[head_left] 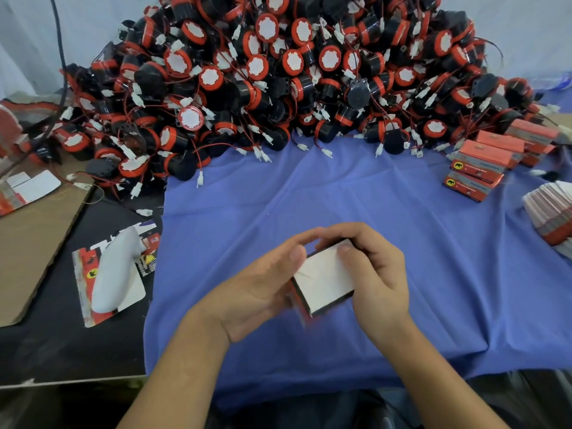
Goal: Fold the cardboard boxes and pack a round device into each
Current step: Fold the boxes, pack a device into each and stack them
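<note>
A small cardboard box [323, 278], white on its inner flap with dark and red edges, is held between both hands above the blue cloth [356, 196]. My left hand [263, 286] grips its left side, thumb on the flap's top corner. My right hand [376, 274] curls round the right side, thumb pressing on the white flap. A big heap of round black-and-red devices [278, 75] with white labels and wired plugs fills the back of the table.
Folded orange boxes [483, 165] are stacked at the right, with a fanned stack of flat box blanks [551, 215] at the right edge. A white handheld controller [116, 270] lies on a printed card at the left, beside brown cardboard [34, 243].
</note>
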Tool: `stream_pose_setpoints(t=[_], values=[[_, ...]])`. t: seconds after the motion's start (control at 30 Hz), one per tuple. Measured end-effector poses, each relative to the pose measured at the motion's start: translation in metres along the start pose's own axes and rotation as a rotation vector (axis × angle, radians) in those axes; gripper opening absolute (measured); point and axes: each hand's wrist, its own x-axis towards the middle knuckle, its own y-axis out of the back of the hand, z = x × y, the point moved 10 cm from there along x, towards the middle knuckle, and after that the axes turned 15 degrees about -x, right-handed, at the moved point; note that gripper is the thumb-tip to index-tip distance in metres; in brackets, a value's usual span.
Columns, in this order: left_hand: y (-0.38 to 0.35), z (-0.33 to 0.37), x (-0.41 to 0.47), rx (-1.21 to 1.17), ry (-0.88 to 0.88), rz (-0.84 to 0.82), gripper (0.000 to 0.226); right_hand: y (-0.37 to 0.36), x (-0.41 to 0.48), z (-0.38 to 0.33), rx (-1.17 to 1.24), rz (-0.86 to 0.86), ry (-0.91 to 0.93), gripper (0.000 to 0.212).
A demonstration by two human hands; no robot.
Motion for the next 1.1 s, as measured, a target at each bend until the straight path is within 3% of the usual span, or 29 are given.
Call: stream_pose_setpoints(t=[0.07,0.13,0.17,0.23,0.3,0.33,0.4,0.47,0.57,0.7,0.8,0.93,1.1], values=[[0.027,0.004,-0.008,0.169,0.01,0.3,0.089,0.011,-0.001,0.004,-0.132,0.091,0.033,0.031],[0.05,0.002,-0.018,0.122,0.019,0.521,0.088,0.011,-0.001,0.002,-0.249,0.125,0.113,0.022],[0.052,-0.006,-0.019,0.027,0.076,0.527,0.082,0.006,-0.002,0.0,-0.298,0.11,0.166,0.021],[0.039,-0.012,-0.013,-0.101,0.136,0.387,0.063,-0.01,-0.008,-0.003,-0.368,0.022,0.274,0.027],[0.032,-0.005,-0.008,-0.196,0.063,0.293,0.041,-0.02,-0.013,0.003,-0.39,-0.05,0.307,0.034],[0.034,0.0,-0.007,-0.186,0.007,0.299,0.044,-0.02,-0.014,0.01,-0.368,-0.06,0.261,0.036],[0.037,0.009,-0.006,-0.079,-0.115,0.294,0.08,-0.016,-0.012,0.033,-0.192,-0.075,0.033,0.049],[0.037,0.015,-0.005,0.08,-0.197,0.279,0.093,-0.017,-0.01,0.054,-0.015,-0.111,-0.158,0.063],[0.038,0.019,-0.002,0.356,-0.248,0.298,0.092,-0.015,-0.004,0.056,-0.053,-0.135,-0.119,0.06],[0.045,0.009,0.004,0.737,-0.184,0.395,0.07,-0.008,-0.008,0.067,-0.27,-0.113,-0.117,0.071],[0.044,0.007,0.006,0.882,-0.194,0.436,0.076,-0.009,-0.012,0.082,-0.304,-0.138,-0.194,0.073],[0.057,0.008,0.006,0.674,-0.081,0.338,0.092,0.002,-0.002,0.101,-0.124,-0.13,-0.378,0.076],[0.098,0.048,0.009,0.256,-0.24,0.613,0.061,0.021,0.026,0.122,0.111,0.012,-0.574,0.054]])
